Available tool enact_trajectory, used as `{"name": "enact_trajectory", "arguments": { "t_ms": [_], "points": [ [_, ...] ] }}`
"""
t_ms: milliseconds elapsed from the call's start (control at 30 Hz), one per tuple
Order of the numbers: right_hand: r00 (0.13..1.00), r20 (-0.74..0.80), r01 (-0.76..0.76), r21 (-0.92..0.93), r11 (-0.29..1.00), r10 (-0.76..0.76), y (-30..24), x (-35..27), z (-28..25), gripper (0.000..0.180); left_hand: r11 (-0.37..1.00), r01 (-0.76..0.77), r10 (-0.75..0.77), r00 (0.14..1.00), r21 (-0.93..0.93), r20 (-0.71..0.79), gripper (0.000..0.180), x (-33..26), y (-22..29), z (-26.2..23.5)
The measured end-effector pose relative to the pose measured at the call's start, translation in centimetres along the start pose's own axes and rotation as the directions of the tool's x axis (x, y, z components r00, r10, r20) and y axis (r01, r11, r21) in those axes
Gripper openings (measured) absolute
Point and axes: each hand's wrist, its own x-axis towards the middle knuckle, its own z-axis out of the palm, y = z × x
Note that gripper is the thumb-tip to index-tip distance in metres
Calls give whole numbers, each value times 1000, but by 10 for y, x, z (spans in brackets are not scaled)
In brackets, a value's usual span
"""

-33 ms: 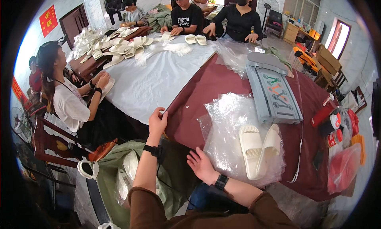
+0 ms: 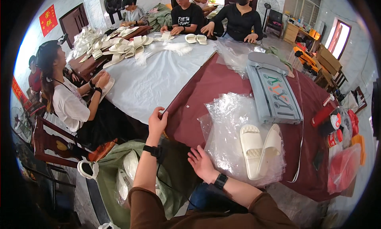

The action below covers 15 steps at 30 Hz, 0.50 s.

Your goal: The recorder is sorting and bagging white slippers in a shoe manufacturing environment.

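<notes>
At the table's near left corner rests my left hand [image 2: 158, 123], its fingers loosely bent and parted from the thumb, nothing held. My right hand [image 2: 202, 164] is open with the palm turned inward, by the table's front edge. Just right of it, a pair of cream slippers [image 2: 251, 151] lies on a stack of clear plastic bags [image 2: 222, 133]. One slipper leans partly over the other. Below and left of my hands, a green woven sack [image 2: 107, 165] holds more pale slippers [image 2: 130, 165], some in clear plastic.
A grey plastic case [image 2: 274, 90] stands on the maroon tablecloth [image 2: 194, 94] beyond the bags. Jars [image 2: 334, 137] and a red plastic bag [image 2: 343, 169] sit at the right. Heaped slippers [image 2: 127, 46] cover the far left. Several people work around the table; a wooden chair [image 2: 51, 143] is left.
</notes>
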Motion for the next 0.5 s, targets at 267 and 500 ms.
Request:
{"name": "enact_trajectory", "arguments": {
  "t_ms": [267, 500],
  "points": [
    [998, -2, 61, 189, 980, -61, -9, 27, 16, 37, 974, -106, 132, 984, 198, -122, 19, -24, -19, -6],
    [985, -111, -86, 353, 932, 133, -32, 14, 36, 33, 975, -125, 131, 991, 186, -22, 19, -54, -51, 14]
  ]
}}
